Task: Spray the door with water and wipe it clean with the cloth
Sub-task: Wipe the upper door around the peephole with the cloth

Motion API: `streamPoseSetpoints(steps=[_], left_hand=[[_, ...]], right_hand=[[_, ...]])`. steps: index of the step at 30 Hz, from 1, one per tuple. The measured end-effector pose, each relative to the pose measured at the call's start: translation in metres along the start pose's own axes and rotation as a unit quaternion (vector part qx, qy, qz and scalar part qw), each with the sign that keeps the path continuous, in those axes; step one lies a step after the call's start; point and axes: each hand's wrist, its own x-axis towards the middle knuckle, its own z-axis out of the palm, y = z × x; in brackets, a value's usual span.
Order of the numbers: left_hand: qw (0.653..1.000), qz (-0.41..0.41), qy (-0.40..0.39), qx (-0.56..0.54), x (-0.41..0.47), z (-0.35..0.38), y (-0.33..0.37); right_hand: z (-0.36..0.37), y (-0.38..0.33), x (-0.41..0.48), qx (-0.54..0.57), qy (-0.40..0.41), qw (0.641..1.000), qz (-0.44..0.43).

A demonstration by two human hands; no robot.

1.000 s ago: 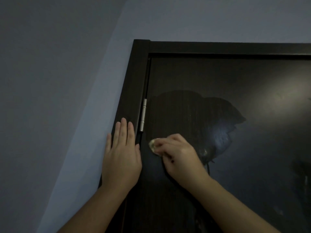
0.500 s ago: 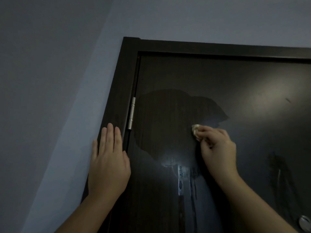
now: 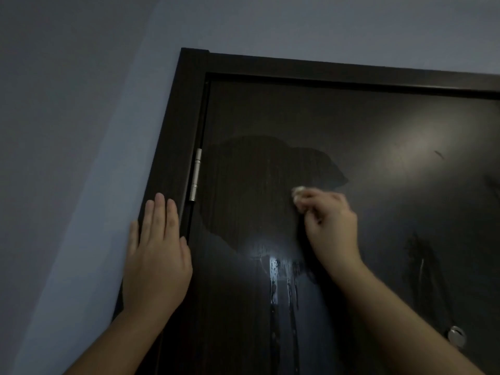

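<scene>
The scene is dim overall, with a cool bluish cast; the wall (image 3: 81, 158) darkens toward 9 o'clock and the far left corner; a soft diffuse glare patch lies on the door (image 3: 297, 117) toward 2 o'clock; a smaller, sharper glint sits at 6 o'clock of centre, on wet streaks (image 3: 273, 280); the right hand (image 3: 328, 226) is slightly motion-blurred at the fingertips; the door frame (image 3: 173, 147) tilts with wide-angle distortion; fine detail is soft and noisy throughout.
</scene>
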Motion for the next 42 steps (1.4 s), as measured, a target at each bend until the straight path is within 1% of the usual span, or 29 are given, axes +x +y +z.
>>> streamPoseSetpoints(steps=[2,3,4,5,7,8,9,10,11,13,14,15,16,17,19,20,21,22,24,25,26,27,30,31,33,36,38,40,42], left_hand=[[1.000,0.002,-0.002,-0.009,0.000,-0.001,0.000],[1.000,0.004,-0.003,-0.012,0.000,-0.001,0.000],[1.000,0.004,-0.004,-0.015,0.000,-0.001,0.000],[1.000,0.000,-0.005,-0.019,0.001,-0.001,0.001],[1.000,-0.006,-0.003,-0.018,0.001,-0.002,0.001],[1.000,-0.005,-0.003,-0.014,0.001,-0.002,0.002],[1.000,-0.004,-0.003,-0.011,0.000,-0.003,0.002],[1.000,0.000,-0.005,-0.012,0.000,-0.003,0.001],[1.000,0.002,-0.006,-0.015,0.000,-0.004,0.000],[1.000,0.007,-0.011,-0.024,0.000,-0.005,-0.002],[1.000,0.010,-0.013,-0.027,0.000,-0.006,-0.003],[0.999,0.014,-0.014,-0.027,0.000,-0.006,-0.005],[0.999,0.016,-0.014,-0.027,0.000,-0.006,-0.006],[0.999,0.017,-0.014,-0.028,-0.001,-0.007,-0.006],[0.999,0.018,-0.015,-0.031,-0.001,-0.007,-0.005],[0.999,0.020,-0.016,-0.031,-0.001,-0.006,-0.005],[0.999,0.020,-0.019,-0.031,-0.001,-0.007,-0.005],[0.999,0.021,-0.022,-0.033,-0.001,-0.007,-0.006],[0.998,0.025,-0.029,-0.040,-0.001,-0.009,-0.009],[0.998,0.031,-0.031,-0.044,-0.001,-0.011,-0.010],[0.998,0.037,-0.032,-0.049,-0.001,-0.011,-0.011],[0.997,0.043,-0.031,-0.056,-0.002,-0.012,-0.012],[0.996,0.055,-0.025,-0.070,-0.002,-0.012,-0.014],[0.995,0.058,-0.023,-0.074,-0.002,-0.012,-0.015],[0.995,0.060,-0.019,-0.081,-0.002,-0.011,-0.017],[0.994,0.063,-0.016,-0.090,-0.002,-0.010,-0.017],[0.993,0.067,-0.018,-0.091,-0.002,-0.010,-0.019],[0.992,0.074,-0.019,-0.095,-0.003,-0.011,-0.022],[0.991,0.077,-0.023,-0.103,-0.004,-0.011,-0.023]], right_hand=[[-0.007,-0.005,-0.027,0.019,-0.054,0.995,-0.079],[-0.016,-0.002,-0.036,0.018,-0.065,0.993,-0.100],[-0.024,0.004,-0.040,0.008,-0.059,0.993,-0.097],[-0.030,0.012,-0.038,-0.005,-0.036,0.997,-0.071],[-0.032,0.022,-0.024,-0.036,0.022,0.999,0.008],[-0.026,0.020,-0.017,-0.043,0.039,0.997,0.043],[-0.017,0.011,-0.013,-0.033,0.040,0.997,0.059],[-0.006,-0.003,-0.016,-0.011,0.024,0.998,0.054],[0.002,-0.017,-0.025,0.015,-0.013,0.999,0.032],[0.007,-0.034,-0.057,0.056,-0.112,0.991,-0.048],[0.002,-0.037,-0.072,0.069,-0.150,0.982,-0.092],[-0.005,-0.035,-0.082,0.077,-0.171,0.975,-0.120],[-0.012,-0.030,-0.084,0.078,-0.166,0.974,-0.130],[-0.016,-0.024,-0.080,0.070,-0.137,0.981,-0.122],[-0.013,-0.016,-0.060,0.042,-0.052,0.996,-0.057],[-0.005,-0.019,-0.052,0.029,-0.030,0.999,-0.010],[0.005,-0.029,-0.047,0.027,-0.032,0.999,0.020],[0.013,-0.041,-0.049,0.038,-0.056,0.998,0.012],[0.023,-0.057,-0.066,0.073,-0.129,0.986,-0.072],[0.024,-0.060,-0.074,0.083,-0.157,0.978,-0.110],[0.024,-0.062,-0.077,0.089,-0.170,0.973,-0.127],[0.026,-0.063,-0.075,0.091,-0.167,0.974,-0.124],[0.045,-0.074,-0.050,0.084,-0.114,0.987,-0.072],[0.055,-0.081,-0.040,0.079,-0.103,0.989,-0.068],[0.075,-0.095,-0.023,0.075,-0.097,0.989,-0.080],[0.086,-0.108,-0.015,0.079,-0.094,0.988,-0.091],[0.085,-0.108,-0.028,0.088,-0.118,0.983,-0.113],[0.078,-0.107,-0.045,0.108,-0.158,0.968,-0.160],[0.076,-0.104,-0.040,0.109,-0.166,0.965,-0.170]])
